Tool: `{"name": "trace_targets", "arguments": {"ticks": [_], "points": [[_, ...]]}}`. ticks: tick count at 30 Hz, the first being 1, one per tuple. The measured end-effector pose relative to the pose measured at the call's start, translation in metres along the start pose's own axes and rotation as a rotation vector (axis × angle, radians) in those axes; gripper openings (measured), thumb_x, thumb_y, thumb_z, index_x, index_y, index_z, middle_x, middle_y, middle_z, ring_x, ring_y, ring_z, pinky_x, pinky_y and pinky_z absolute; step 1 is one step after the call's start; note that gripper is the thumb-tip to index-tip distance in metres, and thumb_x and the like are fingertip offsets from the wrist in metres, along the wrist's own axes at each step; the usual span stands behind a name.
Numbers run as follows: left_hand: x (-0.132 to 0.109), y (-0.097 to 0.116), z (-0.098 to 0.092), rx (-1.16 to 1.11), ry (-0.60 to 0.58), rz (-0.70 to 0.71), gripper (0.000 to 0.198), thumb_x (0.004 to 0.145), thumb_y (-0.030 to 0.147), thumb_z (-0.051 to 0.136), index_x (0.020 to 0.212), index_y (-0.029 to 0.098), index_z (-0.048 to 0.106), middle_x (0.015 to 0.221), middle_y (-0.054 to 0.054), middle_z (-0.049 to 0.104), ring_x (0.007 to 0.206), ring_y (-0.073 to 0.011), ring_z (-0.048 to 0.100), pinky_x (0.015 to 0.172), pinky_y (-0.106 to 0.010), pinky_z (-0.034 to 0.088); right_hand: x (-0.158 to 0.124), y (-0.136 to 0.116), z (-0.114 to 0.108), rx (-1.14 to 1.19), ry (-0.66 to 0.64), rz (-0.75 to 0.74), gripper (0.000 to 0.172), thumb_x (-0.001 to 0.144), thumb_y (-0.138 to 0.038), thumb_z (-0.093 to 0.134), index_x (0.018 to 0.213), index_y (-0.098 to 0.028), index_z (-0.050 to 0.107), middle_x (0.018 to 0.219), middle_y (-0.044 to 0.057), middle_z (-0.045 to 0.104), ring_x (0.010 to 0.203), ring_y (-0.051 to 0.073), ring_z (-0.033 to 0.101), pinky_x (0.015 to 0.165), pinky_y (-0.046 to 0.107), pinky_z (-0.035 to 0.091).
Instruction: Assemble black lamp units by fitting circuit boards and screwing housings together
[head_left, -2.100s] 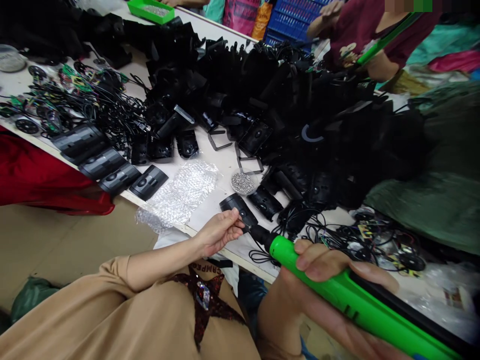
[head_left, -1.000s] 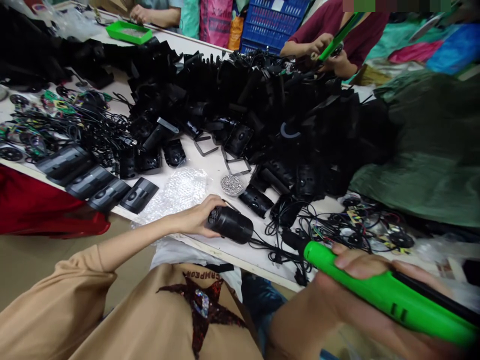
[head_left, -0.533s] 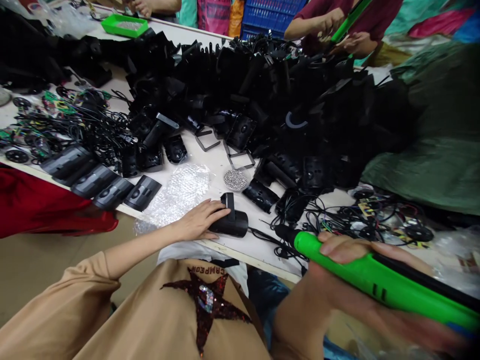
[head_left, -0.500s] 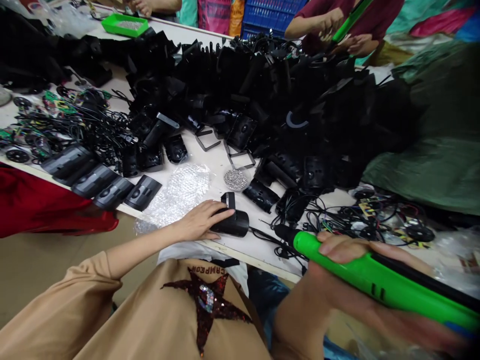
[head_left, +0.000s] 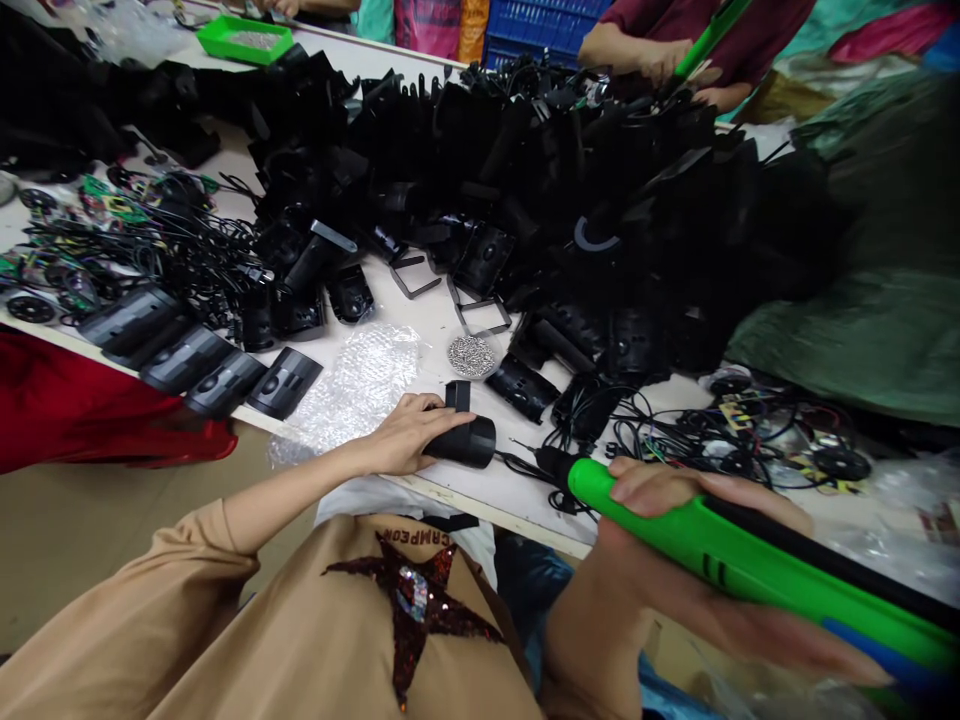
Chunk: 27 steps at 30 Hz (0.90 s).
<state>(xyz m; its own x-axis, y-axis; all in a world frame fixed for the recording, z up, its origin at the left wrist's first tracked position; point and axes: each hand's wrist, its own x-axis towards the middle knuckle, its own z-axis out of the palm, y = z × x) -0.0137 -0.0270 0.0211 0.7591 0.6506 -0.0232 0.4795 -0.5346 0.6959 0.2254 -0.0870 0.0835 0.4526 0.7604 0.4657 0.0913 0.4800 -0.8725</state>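
The left hand (head_left: 405, 436) lies curved over a black plastic housing (head_left: 469, 440), fingers on top, pressing it against the white table (head_left: 420, 325) near its front edge. A flat black bracket stands up from the housing. The right hand (head_left: 675, 560) grips a green-handled tool (head_left: 720, 545) firmly, its black tip pointing left, just beside the housing and not touching it. Nearby lie bubble wrap (head_left: 352, 395), a heap of small metal screws (head_left: 472, 356), a row of black housings (head_left: 202, 360) and tangled black cables (head_left: 675, 440). Across the table, a co-worker's hand (head_left: 645, 55) is near another green tool (head_left: 709, 40).
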Motion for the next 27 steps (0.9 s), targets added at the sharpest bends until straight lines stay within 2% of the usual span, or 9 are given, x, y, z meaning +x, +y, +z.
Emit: {"name": "trace_targets", "arguments": {"ticks": [3, 6, 10, 14, 19, 24, 27], "points": [[0.002, -0.001, 0.001, 0.020, -0.009, 0.009, 0.076, 0.070, 0.013, 0.059, 0.138, 0.027, 0.030, 0.125, -0.007, 0.053, 0.113, -0.0287, 0.036, 0.097, -0.043, 0.022, 0.004, -0.007, 0.010, 0.040, 0.065, -0.167, 0.062, 0.078, -0.069, 0.022, 0.091, -0.019, 0.057, 0.051, -0.002, 0.046, 0.039, 0.016, 0.044, 0.045, 0.035, 0.041], [0.005, 0.000, 0.001, 0.045, 0.017, -0.004, 0.074, 0.071, 0.020, 0.063, 0.138, 0.025, 0.031, 0.126, -0.010, 0.051, 0.112, -0.0291, 0.037, 0.095, -0.042, 0.024, 0.009, -0.007, 0.017, 0.091, 0.046, -0.200, 0.056, 0.079, -0.063, 0.032, 0.091, -0.016, 0.060, 0.052, -0.002, 0.052, 0.040, 0.016, 0.046, 0.047, 0.035, 0.043], [0.008, 0.001, -0.001, 0.067, 0.042, -0.027, 0.074, 0.074, 0.034, 0.065, 0.138, 0.021, 0.032, 0.122, -0.013, 0.050, 0.108, -0.0288, 0.040, 0.092, -0.040, 0.028, 0.020, 0.010, 0.023, 0.136, 0.045, -0.212, 0.049, 0.076, -0.061, 0.044, 0.093, -0.018, 0.061, 0.052, -0.004, 0.054, 0.041, 0.015, 0.048, 0.050, 0.035, 0.045], [0.006, 0.002, 0.000, 0.099, 0.037, -0.036, 0.083, 0.074, 0.034, 0.064, 0.143, 0.020, 0.019, 0.120, -0.013, 0.049, 0.106, -0.0287, 0.040, 0.090, -0.040, 0.030, 0.036, 0.033, 0.025, 0.015, 0.008, -0.078, 0.034, 0.073, -0.047, 0.059, 0.094, -0.021, 0.059, 0.055, -0.005, 0.058, 0.048, 0.016, 0.053, 0.062, 0.038, 0.050], [0.001, 0.000, 0.006, 0.144, 0.036, -0.003, 0.080, 0.077, 0.036, 0.062, 0.143, 0.022, 0.019, 0.127, -0.013, 0.046, 0.111, -0.0293, 0.038, 0.093, -0.042, 0.029, 0.044, 0.050, 0.024, -0.118, -0.023, 0.122, 0.038, 0.067, -0.038, 0.070, 0.096, -0.018, 0.057, 0.066, -0.003, 0.063, 0.062, 0.016, 0.060, 0.075, 0.041, 0.051], [-0.002, -0.003, 0.008, 0.148, 0.038, -0.013, 0.083, 0.078, 0.036, 0.063, 0.143, 0.024, 0.015, 0.129, -0.012, 0.046, 0.115, -0.0285, 0.035, 0.096, -0.042, 0.029, 0.049, 0.061, 0.021, -0.201, -0.022, 0.180, 0.030, 0.068, -0.037, 0.070, 0.087, -0.016, 0.059, 0.074, 0.002, 0.065, 0.073, 0.017, 0.063, 0.079, 0.037, 0.050], [-0.002, -0.005, 0.009, 0.146, 0.035, -0.014, 0.083, 0.077, 0.035, 0.064, 0.143, 0.023, 0.016, 0.129, -0.012, 0.047, 0.116, -0.0287, 0.035, 0.097, -0.042, 0.029, 0.051, 0.070, 0.020, -0.193, -0.057, 0.232, 0.034, 0.068, -0.038, 0.070, 0.091, -0.016, 0.058, 0.083, 0.004, 0.067, 0.081, 0.018, 0.063, 0.085, 0.039, 0.049]]}}
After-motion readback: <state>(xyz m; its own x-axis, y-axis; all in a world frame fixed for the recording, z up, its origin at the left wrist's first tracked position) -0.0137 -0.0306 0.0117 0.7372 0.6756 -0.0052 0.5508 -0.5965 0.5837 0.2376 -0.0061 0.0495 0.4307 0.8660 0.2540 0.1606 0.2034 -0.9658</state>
